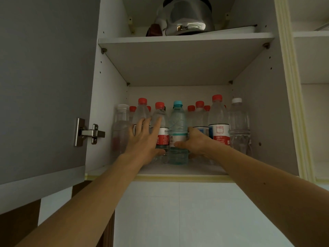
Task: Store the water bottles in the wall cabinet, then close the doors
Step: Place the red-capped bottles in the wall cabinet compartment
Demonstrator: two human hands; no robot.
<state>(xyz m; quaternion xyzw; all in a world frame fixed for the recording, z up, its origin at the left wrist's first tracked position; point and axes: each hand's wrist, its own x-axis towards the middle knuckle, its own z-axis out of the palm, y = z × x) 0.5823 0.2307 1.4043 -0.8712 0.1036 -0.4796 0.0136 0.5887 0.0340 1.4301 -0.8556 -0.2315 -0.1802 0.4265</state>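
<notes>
The blue-capped bottle [178,134] stood upright at the front of the wall cabinet's lower shelf [178,169], and the right hand [196,141] curled round its label, thumb across the front. Just left of it, the left hand [144,138] lay with fingers straight and spread against two red-capped bottles [161,129]. More red-capped bottles [218,120] crowded behind and to the right, with clear white-capped bottles [237,122] at each end of the row. A steel kettle [187,16] sat on the upper shelf [185,39]. The left door [44,86] hung open.
</notes>
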